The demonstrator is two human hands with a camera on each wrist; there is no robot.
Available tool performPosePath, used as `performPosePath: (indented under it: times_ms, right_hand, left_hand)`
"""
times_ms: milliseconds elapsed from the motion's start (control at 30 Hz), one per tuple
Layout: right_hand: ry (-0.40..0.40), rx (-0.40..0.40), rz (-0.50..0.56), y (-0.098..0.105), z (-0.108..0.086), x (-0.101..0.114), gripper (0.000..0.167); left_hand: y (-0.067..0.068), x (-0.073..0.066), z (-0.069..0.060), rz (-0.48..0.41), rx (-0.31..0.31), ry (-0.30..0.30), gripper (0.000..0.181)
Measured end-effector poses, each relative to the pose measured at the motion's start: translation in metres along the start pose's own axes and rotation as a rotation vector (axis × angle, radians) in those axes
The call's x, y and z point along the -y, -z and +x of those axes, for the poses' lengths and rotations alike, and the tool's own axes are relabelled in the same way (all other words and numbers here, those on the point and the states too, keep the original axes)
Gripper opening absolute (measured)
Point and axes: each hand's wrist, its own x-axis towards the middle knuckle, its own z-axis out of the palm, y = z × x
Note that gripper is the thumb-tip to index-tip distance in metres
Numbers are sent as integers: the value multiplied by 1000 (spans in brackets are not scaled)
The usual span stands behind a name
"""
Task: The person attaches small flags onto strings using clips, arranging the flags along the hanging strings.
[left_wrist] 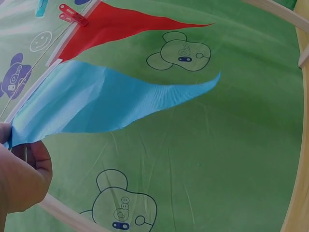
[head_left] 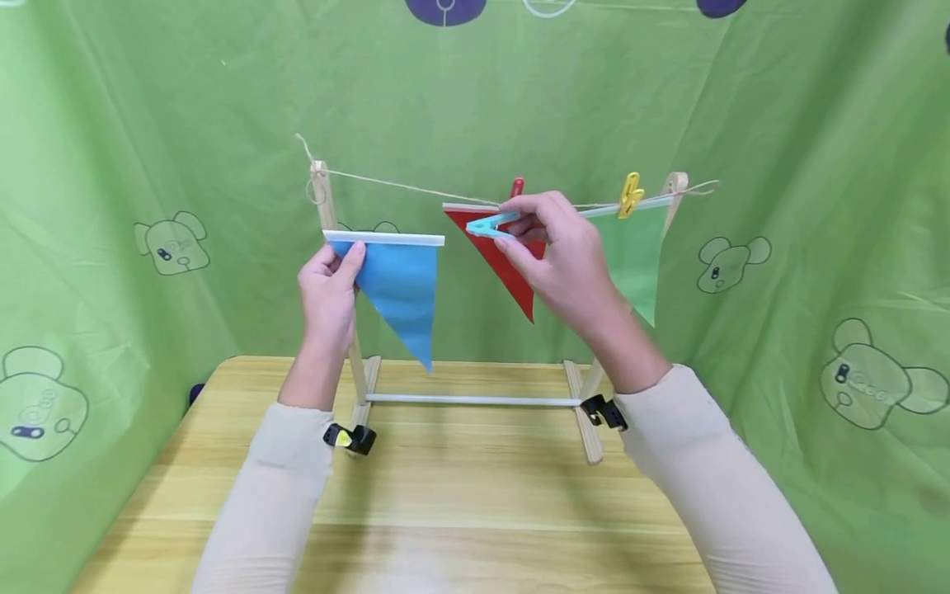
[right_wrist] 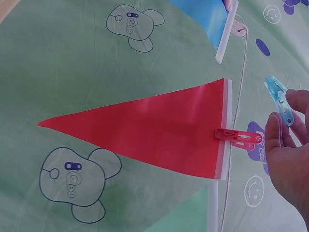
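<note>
My left hand (head_left: 331, 289) pinches a blue triangular pennant (head_left: 404, 280) near the left end of its white top strip. The pennant hangs in front of the string (head_left: 401, 186), a little below it. Between the thumb and fingers of my right hand (head_left: 560, 247) is a light blue clothespin (head_left: 486, 224), its nose pointing left. Behind that hand a red pennant (right_wrist: 159, 130) hangs from the string by a red clothespin (right_wrist: 239, 137). Farther right, a yellow clothespin (head_left: 631, 196) fastens a green pennant (head_left: 638, 256) to the string.
Two wooden posts (head_left: 324, 194) hold the string ends, with a white rod (head_left: 475, 400) joining their feet low down. The stand rests on a wooden table (head_left: 475, 495). Green cloth (head_left: 475, 99) with printed bears surrounds it at the back and sides.
</note>
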Motion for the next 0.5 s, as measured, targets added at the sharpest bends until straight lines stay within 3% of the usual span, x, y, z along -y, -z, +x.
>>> performPosePath:
  times_ms: [500]
  right_hand:
    - [43,44,-91,-1,33,8,32]
  left_hand:
    - [-10,-5,7,-47,-9,24,5]
